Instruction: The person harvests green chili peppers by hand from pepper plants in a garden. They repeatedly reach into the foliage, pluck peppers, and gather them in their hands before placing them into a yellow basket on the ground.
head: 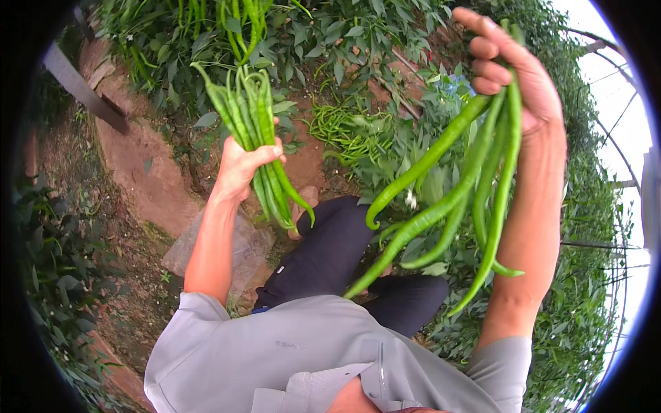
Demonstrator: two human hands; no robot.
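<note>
My left hand is closed around a neat bundle of long green chili peppers, their curved stems together at the top and their tips pointing down. Raised at the upper right, my right hand grips several more long green peppers near their stem ends. These hang apart in a loose fan, and its index finger stretches out to the left. A heap of picked green peppers lies on the ground among leaves, between and beyond my hands.
Pepper plants with hanging green fruit grow ahead, and more foliage lines the right. A bare soil path runs on the left, with a clear plastic sheet by my leg. A grey strip-like object stands at upper left.
</note>
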